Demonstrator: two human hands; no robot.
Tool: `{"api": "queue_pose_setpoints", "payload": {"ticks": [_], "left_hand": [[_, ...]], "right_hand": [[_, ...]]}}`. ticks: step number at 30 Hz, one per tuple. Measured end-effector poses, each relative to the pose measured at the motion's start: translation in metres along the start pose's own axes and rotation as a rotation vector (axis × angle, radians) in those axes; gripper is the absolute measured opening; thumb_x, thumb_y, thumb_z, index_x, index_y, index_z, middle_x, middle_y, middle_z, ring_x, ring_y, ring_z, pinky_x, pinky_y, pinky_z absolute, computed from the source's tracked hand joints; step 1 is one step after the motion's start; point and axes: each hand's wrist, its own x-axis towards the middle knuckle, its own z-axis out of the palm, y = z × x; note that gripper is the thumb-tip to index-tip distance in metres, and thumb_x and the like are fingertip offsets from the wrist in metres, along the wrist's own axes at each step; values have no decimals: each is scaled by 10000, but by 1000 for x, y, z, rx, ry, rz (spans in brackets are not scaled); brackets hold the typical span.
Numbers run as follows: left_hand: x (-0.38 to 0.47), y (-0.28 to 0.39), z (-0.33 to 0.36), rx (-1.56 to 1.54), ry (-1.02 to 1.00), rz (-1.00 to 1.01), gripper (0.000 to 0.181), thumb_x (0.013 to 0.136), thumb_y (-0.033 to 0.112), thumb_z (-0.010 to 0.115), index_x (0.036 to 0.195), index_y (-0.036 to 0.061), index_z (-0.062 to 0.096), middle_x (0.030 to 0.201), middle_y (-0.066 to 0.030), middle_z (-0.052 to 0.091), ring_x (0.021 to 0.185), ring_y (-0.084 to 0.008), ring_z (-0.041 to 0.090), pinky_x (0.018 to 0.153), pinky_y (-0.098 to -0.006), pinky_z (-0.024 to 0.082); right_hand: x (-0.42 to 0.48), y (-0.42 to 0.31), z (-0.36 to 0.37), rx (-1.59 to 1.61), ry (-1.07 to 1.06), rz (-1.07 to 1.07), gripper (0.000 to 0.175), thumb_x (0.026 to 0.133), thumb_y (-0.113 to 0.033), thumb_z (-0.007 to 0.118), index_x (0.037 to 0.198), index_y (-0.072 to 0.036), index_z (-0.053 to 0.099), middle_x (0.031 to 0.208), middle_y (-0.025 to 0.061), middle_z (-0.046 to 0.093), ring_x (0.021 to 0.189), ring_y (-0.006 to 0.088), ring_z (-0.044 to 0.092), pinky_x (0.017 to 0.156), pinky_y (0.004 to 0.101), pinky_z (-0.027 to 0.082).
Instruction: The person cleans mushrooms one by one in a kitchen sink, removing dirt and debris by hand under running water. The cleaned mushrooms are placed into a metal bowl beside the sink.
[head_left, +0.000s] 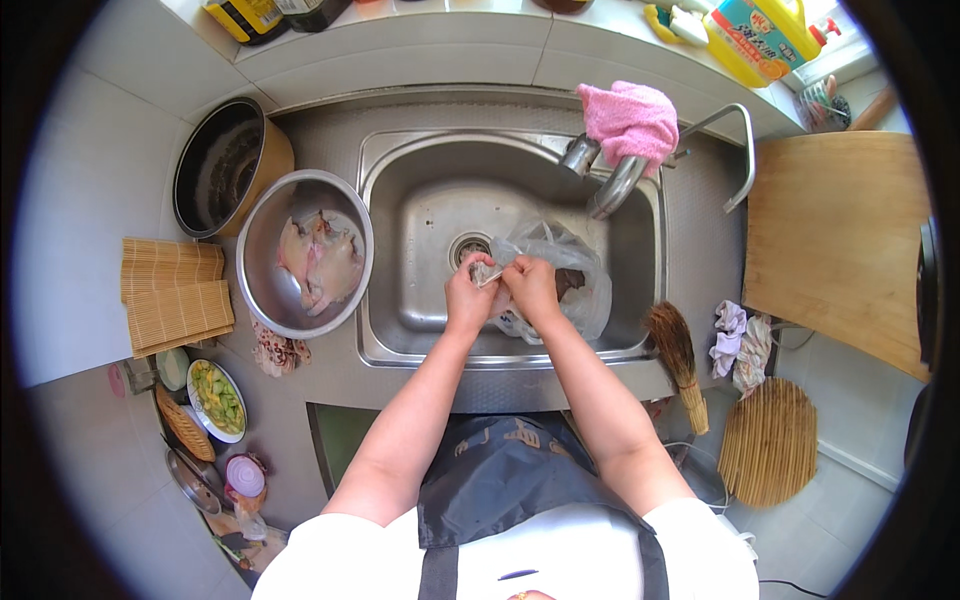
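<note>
Both of my hands are over the stainless steel sink (427, 217), close together near the drain (472, 247). My left hand (470, 296) pinches a gathered piece of clear plastic. The fingers of my right hand (531, 285) grip the plastic bag (589, 307) right beside it. That translucent bag rests on the sink floor, mostly to the right of my hands. Something dark brown (570, 283) shows inside it, but I cannot tell what it is. At the left rim, a steel bowl (255, 304) holds pale pieces of raw meat or fish (322, 259).
A faucet (619, 187) draped with a pink cloth (630, 120) reaches over the sink's back right. A dark-lined pot (217, 165) and bamboo mats (176, 292) stand left. A straw brush (679, 352) lies at the right rim, near a wooden board (832, 240).
</note>
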Motion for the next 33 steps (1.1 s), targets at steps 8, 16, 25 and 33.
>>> {"api": "queue_pose_setpoints", "payload": {"ticks": [8,16,25,33], "left_hand": [[13,-16,-9,196,-6,27,206,711,-37,578,887,62,619,779,-74,650,735,-98,590,659,-256,467],[21,-18,-11,347,-157,249,307,621,-35,650,901,85,625,798,-119,646,733,-211,626,649,-308,481],[39,-55,-30,651,-253,430,296,608,66,662,897,124,636,973,-74,639,844,-291,616,720,-363,501],[69,-105,-83,504,-39,-90,198,743,20,594,923,90,636,835,-109,654,728,-245,642,657,-325,508]], "right_hand": [[-15,-12,-4,547,-235,375,209,713,-66,555,533,-22,460,499,-8,447,462,68,411,396,261,322],[-13,-2,1,-19,-343,18,274,853,-232,493,764,10,586,763,257,585,709,419,579,663,483,437],[-44,-1,11,-70,-188,44,267,862,-194,487,719,11,580,695,249,581,686,435,570,649,505,448],[-35,3,-44,-486,-281,34,195,825,-147,481,753,-7,596,727,244,604,693,407,606,634,489,484]]}}
